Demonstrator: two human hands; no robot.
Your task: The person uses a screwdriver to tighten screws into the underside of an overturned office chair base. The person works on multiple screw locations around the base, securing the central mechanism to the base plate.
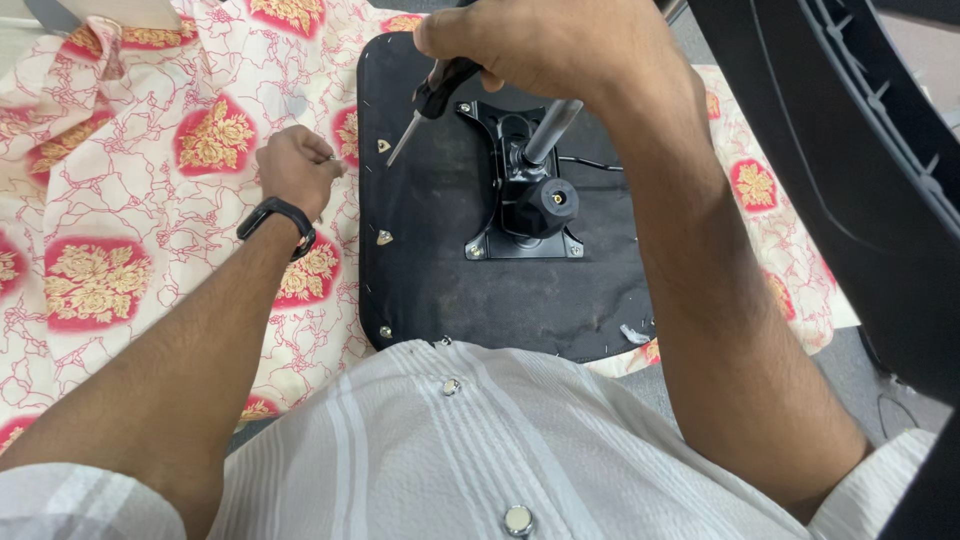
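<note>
while the right hand (545, 45) closes around the black handle of a screwdriver (432, 100), its metal tip slants down toward the upturned black chair seat (430, 270). the seat lies on a cream cloth with red and gold flower patches (130, 200), underside up, with a black metal plate (520, 180) bolted at its middle and a silver post (550, 130) rising from it. the left hand (297, 168) (a black band (277, 222) on its wrist) rests curled just beside the seat's left edge, pinching something small; what it is, i cannot tell.
</note>
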